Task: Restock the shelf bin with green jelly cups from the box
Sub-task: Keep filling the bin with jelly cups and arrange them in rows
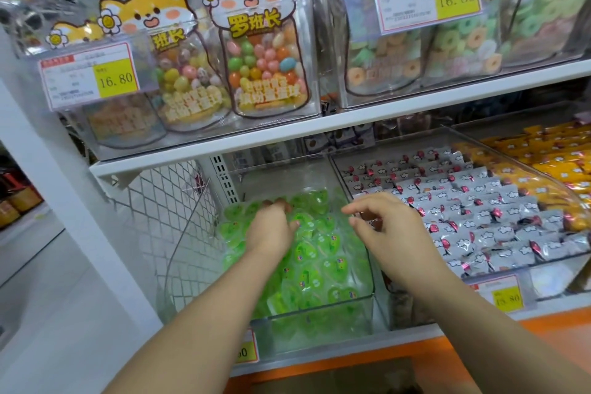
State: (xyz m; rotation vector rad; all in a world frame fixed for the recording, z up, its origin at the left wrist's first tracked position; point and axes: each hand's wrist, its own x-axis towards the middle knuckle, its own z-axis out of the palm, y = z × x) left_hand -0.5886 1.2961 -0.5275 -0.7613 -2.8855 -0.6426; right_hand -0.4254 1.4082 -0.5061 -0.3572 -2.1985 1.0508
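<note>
Shop shelf [412, 331], left end — bin [319, 307] holds green jelly cups [319, 262]. Left grip [271, 227] curled into rear cups, hold unclear; right grip [383, 227] loose, empty, above right wall. Likely levelling; next — fetch another handful.

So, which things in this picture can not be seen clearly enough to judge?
- Head view: under the left hand, its own back hides whether it grips a green jelly cup.
- Price tag on the shelf bin: the left forearm covers part of it.
- Brown shape, maybe the box: cut off by the bottom edge.
- Small print on the upper price label: blurred.
</note>
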